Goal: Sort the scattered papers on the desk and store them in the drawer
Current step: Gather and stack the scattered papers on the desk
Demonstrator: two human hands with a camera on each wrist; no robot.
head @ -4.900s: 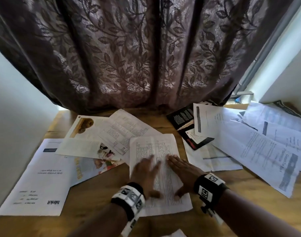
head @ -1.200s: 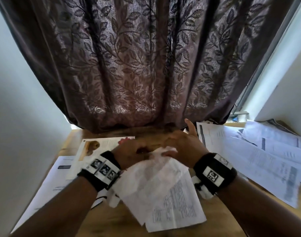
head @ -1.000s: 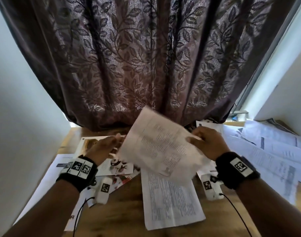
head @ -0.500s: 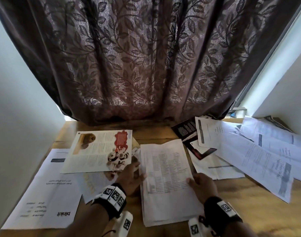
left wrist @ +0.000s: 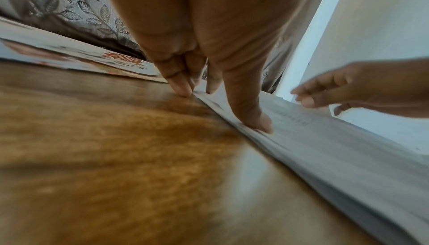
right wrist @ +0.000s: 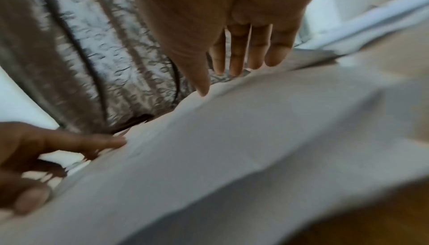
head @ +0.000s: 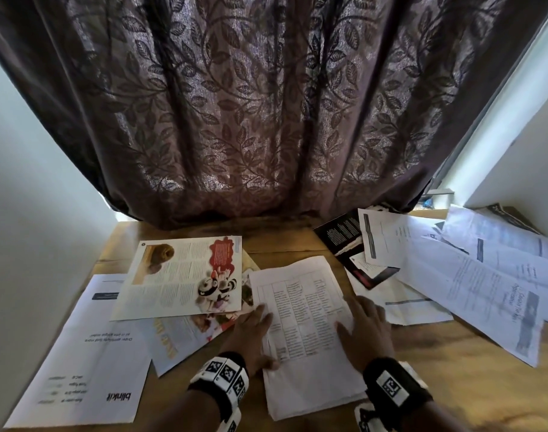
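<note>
Both hands now flat — left hand [head: 251,333], right hand [head: 364,330] pressing paper stack [head: 300,310].

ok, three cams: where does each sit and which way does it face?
Head: above the wooden desk, looking forward and down at scattered papers and the curtain; both forearms and hands show.
Left wrist: low over the desk, facing along the left hand toward the curtain.
Right wrist: low over the paper stack, facing along the right hand.
Shared: each wrist view catches the other hand on the stack.
</note>
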